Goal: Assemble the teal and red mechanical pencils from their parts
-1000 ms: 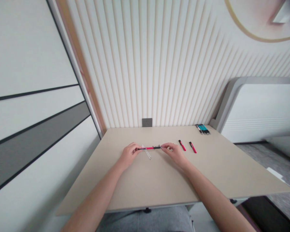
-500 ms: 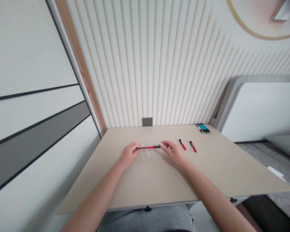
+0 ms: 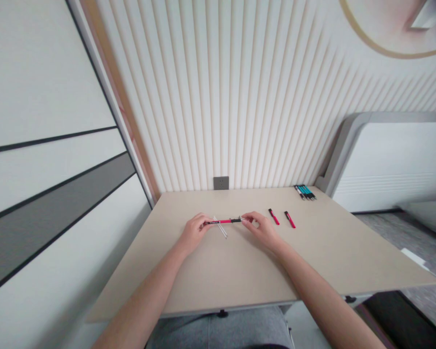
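A red and black pen (image 3: 224,221) lies level between my two hands, just above the table. My left hand (image 3: 196,230) is closed around its left end, the thumb and fingers pinching the black part. At the other end, by the black grip, the fingertips of my right hand (image 3: 258,228) are pinched on the pen's tip; whether they hold a small separate part there is too small to tell. Under the pen, two thin white pen refills (image 3: 221,230) rest on the table, partly crossed by it.
Two red pen pieces with black ends, a left one (image 3: 273,216) and a right one (image 3: 289,219), lie to the right of my hands. Several teal and black pens (image 3: 305,192) lie side by side at the back right of the beige table (image 3: 240,276). A wall socket (image 3: 221,182) is behind.
My right fingertips have shifted very slightly left onto the pen's tip. Otherwise the hands and the things on the table stay as they were.
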`<state>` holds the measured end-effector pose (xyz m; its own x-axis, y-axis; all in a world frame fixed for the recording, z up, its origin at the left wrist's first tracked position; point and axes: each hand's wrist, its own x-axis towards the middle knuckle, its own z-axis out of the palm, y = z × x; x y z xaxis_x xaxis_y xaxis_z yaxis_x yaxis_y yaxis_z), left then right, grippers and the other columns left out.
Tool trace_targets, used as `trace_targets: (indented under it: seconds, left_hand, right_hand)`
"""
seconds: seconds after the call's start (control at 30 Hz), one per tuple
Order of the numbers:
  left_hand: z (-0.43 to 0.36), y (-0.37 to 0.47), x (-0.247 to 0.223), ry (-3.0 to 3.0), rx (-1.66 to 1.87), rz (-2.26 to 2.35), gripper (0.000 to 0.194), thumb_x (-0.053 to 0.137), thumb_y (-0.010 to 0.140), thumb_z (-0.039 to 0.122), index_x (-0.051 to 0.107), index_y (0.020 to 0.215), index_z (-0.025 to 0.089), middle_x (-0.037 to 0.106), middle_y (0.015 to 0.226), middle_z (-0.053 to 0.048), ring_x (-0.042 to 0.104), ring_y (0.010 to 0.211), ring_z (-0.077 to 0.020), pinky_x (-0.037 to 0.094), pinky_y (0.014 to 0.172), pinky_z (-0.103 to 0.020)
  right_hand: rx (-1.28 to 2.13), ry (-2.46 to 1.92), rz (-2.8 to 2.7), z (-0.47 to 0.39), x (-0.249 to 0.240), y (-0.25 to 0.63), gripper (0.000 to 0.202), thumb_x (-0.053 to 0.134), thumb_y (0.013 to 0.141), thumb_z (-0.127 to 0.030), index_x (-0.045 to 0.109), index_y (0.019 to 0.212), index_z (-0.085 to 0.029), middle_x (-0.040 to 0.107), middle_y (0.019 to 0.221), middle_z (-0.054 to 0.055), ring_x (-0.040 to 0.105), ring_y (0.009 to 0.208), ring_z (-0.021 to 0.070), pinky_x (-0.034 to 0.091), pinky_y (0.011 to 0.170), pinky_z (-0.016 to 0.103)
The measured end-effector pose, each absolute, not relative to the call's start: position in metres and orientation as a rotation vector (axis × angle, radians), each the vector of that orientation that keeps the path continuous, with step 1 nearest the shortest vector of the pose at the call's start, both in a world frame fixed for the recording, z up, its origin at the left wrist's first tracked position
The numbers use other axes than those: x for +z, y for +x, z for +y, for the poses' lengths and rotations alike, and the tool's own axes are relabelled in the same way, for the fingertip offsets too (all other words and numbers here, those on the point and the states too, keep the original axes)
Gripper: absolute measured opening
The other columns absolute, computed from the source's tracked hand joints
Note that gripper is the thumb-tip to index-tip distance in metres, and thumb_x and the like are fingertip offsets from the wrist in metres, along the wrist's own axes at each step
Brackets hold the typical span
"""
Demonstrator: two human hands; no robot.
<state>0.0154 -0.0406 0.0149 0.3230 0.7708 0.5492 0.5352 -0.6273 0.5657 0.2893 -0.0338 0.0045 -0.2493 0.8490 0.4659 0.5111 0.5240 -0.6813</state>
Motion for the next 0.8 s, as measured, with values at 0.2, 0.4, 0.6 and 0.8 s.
trace_targets:
  seconds: [0.2, 0.4, 0.6, 0.8]
  left_hand:
    - [-0.0414, 0.0155, 0.0161, 2.317, 1.181, 1.167, 0.009, 0.058, 0.087, 0.024, 0.065, 0.088, 0.018, 0.062, 0.081, -0.002, 0.055, 0.071, -0.0137, 0.043, 0.063, -0.023]
    - [-0.0427, 0.0164, 0.0178, 2.363, 1.140, 1.165, 0.008, 0.058, 0.086, 0.020, 0.066, 0.087, 0.018, 0.063, 0.081, -0.002, 0.056, 0.071, -0.0138, 0.044, 0.065, -0.024]
    - [-0.0416, 0.0154, 0.0160, 2.378, 1.125, 1.139, 0.008, 0.059, 0.086, 0.018, 0.066, 0.089, 0.018, 0.062, 0.082, -0.002, 0.055, 0.069, -0.0127, 0.043, 0.063, -0.023]
    - [-0.0417, 0.0148, 0.0149, 2.368, 1.123, 1.160, 0.008, 0.058, 0.087, 0.017, 0.066, 0.090, 0.017, 0.060, 0.081, -0.002, 0.053, 0.070, -0.0122, 0.042, 0.064, -0.023]
  right_hand:
    - [0.431, -1.107, -1.985, -0.0345, 0.0080, 0.2914, 0.026, 0.050, 0.090, -0.039, 0.067, 0.085, -0.021, 0.069, 0.083, 0.005, 0.061, 0.080, 0.0193, 0.044, 0.077, 0.032]
    - [0.515, -1.155, -2.031, -0.0413, 0.0132, 0.2886, 0.041, 0.039, 0.094, -0.040, 0.062, 0.066, -0.020, 0.065, 0.067, 0.002, 0.059, 0.068, 0.0166, 0.041, 0.069, 0.028]
    - [0.705, -1.242, -1.949, -0.0390, 0.0066, 0.2867, 0.047, 0.035, 0.093, -0.046, 0.062, 0.066, -0.019, 0.057, 0.056, -0.001, 0.049, 0.052, 0.0133, 0.036, 0.053, 0.025]
    - [0.631, -1.129, -1.967, -0.0392, 0.0092, 0.2865, 0.030, 0.046, 0.090, -0.041, 0.067, 0.091, -0.019, 0.068, 0.084, 0.004, 0.058, 0.076, 0.0166, 0.040, 0.064, 0.025]
